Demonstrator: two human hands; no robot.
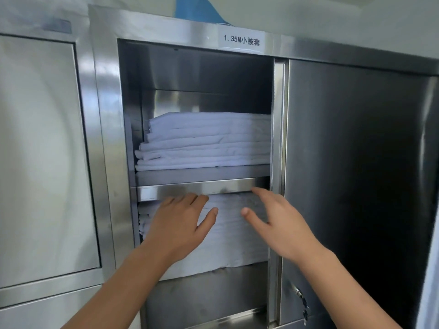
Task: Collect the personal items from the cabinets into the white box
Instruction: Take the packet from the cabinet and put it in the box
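Observation:
A stainless steel cabinet (107, 138) stands open in front of me. Its upper shelf holds a stack of folded white linen (206, 138). The lower shelf holds a second, thicker stack of white linen (232, 238). My left hand (180, 224) lies flat against the front of that lower stack, fingers straight and reaching in under the shelf edge (202, 189). My right hand (278, 222) hovers just in front of the same stack at its right side, fingers spread. Neither hand holds anything. No white box is in view.
The cabinet's door (356, 174) hangs open on the right, with keys (303, 302) in its lock near the bottom. A shut steel door (40, 150) is on the left. A white label (242, 40) sits above the opening, and something blue (197, 8) lies on top.

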